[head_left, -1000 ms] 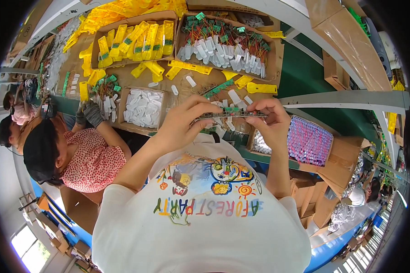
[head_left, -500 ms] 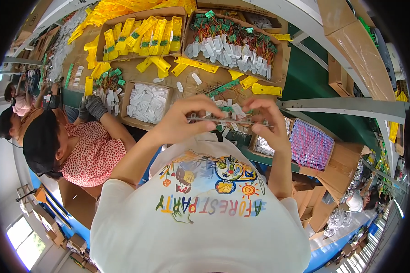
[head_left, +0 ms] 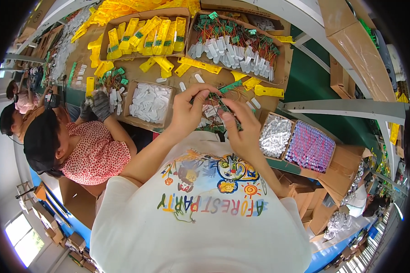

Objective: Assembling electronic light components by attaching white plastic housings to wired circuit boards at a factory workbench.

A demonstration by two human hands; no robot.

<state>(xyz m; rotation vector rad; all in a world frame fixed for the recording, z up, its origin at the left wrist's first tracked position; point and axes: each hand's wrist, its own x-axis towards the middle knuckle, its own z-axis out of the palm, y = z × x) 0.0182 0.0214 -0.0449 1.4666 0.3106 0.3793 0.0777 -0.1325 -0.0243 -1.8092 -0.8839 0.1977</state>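
Note:
A narrow green circuit board strip [head_left: 223, 107] slants between my two hands above the near edge of the table. My left hand [head_left: 190, 108] pinches its far end between thumb and fingers. The nearer part is gripped by my right hand [head_left: 242, 122], with the thumb laid along it. Fingers cover both ends of the strip. Below and behind my hands lie loose white plastic pieces [head_left: 256, 103], thin wires and another green board strip [head_left: 231, 86]. An open carton of white plastic pieces [head_left: 149, 103] stands left of my left hand.
At the back are a box of yellow plastic housings [head_left: 161, 37] and a box of wired boards with white pieces [head_left: 232, 54]. Right stand silvery parts [head_left: 276, 135] and purple-pink parts [head_left: 310, 146]. A grey metal beam [head_left: 346, 105] crosses there. A gloved co-worker [head_left: 95, 152] sits left.
The strip was level between my spread hands and now slants. My hands have drawn closer together, the right one moving left and nearer me. The co-worker's gloved hands shifted slightly.

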